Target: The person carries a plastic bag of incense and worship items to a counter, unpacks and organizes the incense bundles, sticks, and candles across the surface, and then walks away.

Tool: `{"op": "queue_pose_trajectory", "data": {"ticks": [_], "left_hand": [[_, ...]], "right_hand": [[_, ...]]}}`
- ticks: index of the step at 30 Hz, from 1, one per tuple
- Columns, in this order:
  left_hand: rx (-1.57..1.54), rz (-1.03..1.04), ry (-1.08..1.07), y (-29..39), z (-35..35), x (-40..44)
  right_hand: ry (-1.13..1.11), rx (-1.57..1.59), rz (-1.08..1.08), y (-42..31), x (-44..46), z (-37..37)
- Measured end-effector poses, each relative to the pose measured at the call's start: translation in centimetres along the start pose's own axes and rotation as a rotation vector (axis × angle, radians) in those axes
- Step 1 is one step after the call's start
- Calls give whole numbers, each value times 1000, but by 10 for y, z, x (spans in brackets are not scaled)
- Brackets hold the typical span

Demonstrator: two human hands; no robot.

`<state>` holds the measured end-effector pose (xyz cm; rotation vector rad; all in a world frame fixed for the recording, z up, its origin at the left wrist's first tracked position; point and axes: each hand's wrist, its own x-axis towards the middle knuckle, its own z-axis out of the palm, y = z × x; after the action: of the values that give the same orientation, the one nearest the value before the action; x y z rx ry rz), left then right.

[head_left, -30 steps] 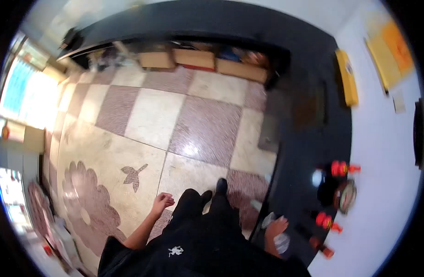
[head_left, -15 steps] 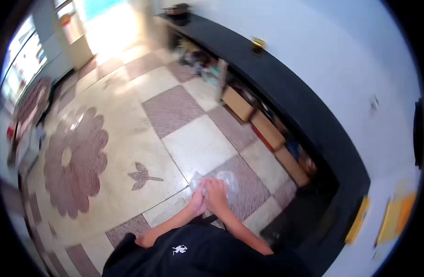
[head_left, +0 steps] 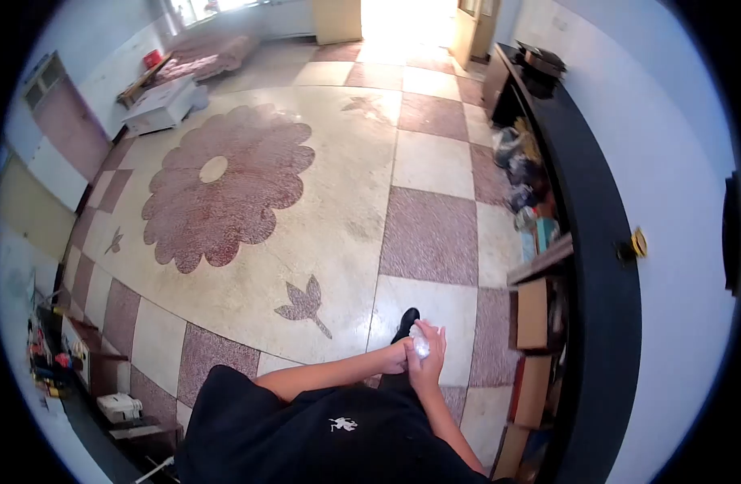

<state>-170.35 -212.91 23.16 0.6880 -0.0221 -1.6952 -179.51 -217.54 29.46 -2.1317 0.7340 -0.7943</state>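
A small wad of crumpled clear plastic [head_left: 420, 344] is bunched up in front of my body, low in the view. My right hand [head_left: 428, 365] is closed around it, with the fingertips showing on its far side. Pressed against that hand, my left hand [head_left: 395, 357] is also closed, at the lower left end of the plastic. The fingers of the left hand are partly hidden, and the exact kind of plastic item cannot be made out. Just beyond the hands, a black shoe [head_left: 406, 323] stands on a pale floor tile.
A long black counter [head_left: 590, 242] runs along the right wall, with cardboard boxes [head_left: 532, 313] and bagged items [head_left: 520, 173] beneath. A dark pot [head_left: 540, 64] and a yellow object [head_left: 638, 243] sit on it. At far left are a white box [head_left: 159, 106] and a bed [head_left: 209, 58].
My view has turned left and levelled toward the bright doorway. The clear plastic, spread out around both hands before, is now gathered into a small wad.
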Motion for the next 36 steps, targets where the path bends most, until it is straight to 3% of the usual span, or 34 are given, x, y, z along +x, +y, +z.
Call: {"op": "queue_pose_trajectory", "data": {"ticks": [1, 4, 8, 9, 12, 14, 16, 17, 20, 23, 25, 27, 30, 31, 34, 35, 36], "left_hand": [[112, -37, -59, 18, -16, 28], [88, -3, 73, 89, 9, 71], [-217, 169, -35, 186, 64, 90], [-251, 214, 17, 205, 64, 100], [-344, 345, -1, 252, 39, 134], [-326, 432, 74, 292, 38, 162], [-207, 511, 347, 331, 44, 207], [-231, 658, 306, 346, 43, 245], [-298, 758, 187, 414, 22, 322], [-472, 736, 223, 491, 39, 390], [-430, 710, 253, 518, -11, 480], [-478, 458, 442, 585, 41, 484], [210, 548, 643, 640, 25, 560], [469, 558, 691, 664, 22, 580], [1035, 432, 762, 741, 0, 647], [1008, 654, 743, 763, -2, 668], [1055, 715, 770, 789, -3, 689]], "right_hand": [[-14, -9, -37, 8, 34, 0], [-165, 390, 334, 18, 135, 0], [-337, 356, 73, 62, 259, 26], [-288, 315, -82, 67, 291, 33], [-245, 301, -117, 83, 375, 51], [-536, 321, 338, 73, 429, 45], [-733, 224, 456, 95, 484, 64], [-784, 132, 347, 130, 502, 91], [-731, -100, -40, 177, 575, 115], [-558, -106, -288, 191, 670, 107], [-500, -142, -392, 202, 722, 93], [-420, -297, -465, 226, 774, 83], [-429, -72, -175, 289, 840, 91], [-411, 292, 32, 320, 864, 102], [-141, 737, 585, 357, 939, 103], [-126, 839, 652, 389, 965, 108], [-158, 882, 732, 416, 995, 115]]}}
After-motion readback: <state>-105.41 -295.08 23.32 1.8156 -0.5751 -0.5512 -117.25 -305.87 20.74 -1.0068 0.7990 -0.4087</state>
